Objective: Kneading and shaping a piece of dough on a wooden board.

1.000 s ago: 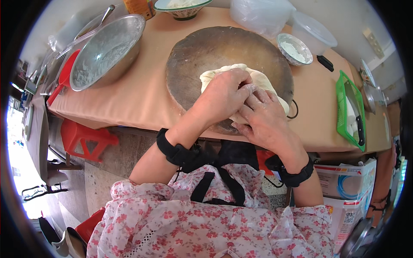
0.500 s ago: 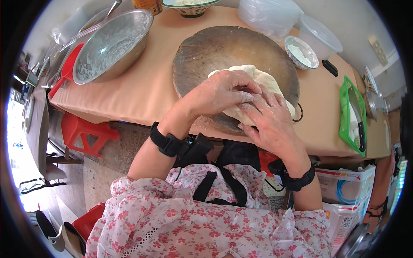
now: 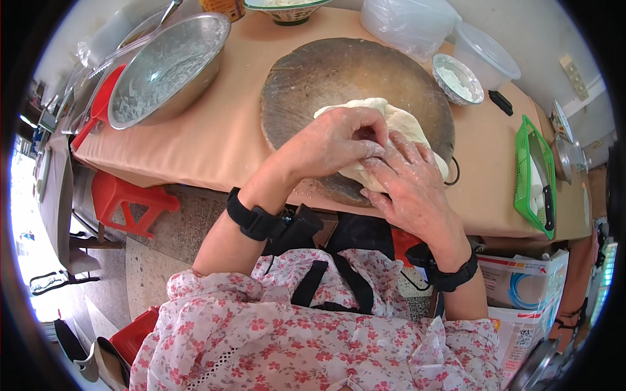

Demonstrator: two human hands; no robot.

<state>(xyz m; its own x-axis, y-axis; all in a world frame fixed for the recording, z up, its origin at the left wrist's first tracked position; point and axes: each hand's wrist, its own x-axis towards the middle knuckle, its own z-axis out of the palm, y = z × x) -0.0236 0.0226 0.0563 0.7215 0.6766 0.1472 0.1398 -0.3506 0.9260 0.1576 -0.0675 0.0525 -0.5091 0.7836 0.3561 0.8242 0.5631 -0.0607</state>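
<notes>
A pale lump of dough (image 3: 405, 121) lies on the near right part of a round wooden chopping board (image 3: 326, 72). My right hand (image 3: 409, 174), dusted with flour, rests across the dough with its fingers stretched out and a little apart. My left hand (image 3: 349, 138) is bent over from the left, its fingers curled and its thumb at the fingers of my right hand. What is between the left fingertips, if anything, cannot be made out. Both hands hide the near middle of the dough.
A large floury metal bowl (image 3: 205, 81) stands left, beside a red-handled tool (image 3: 101, 104). Behind the board are a patterned bowl (image 3: 287, 12), a clear plastic tub (image 3: 486, 52) and a small bowl of white powder (image 3: 458, 79). A green basket (image 3: 523, 173) with a knife (image 3: 549, 207) lies right.
The left hand's fingers have shifted slightly at the right hand's fingers. The right hand and the dough stay nearly where they were.
</notes>
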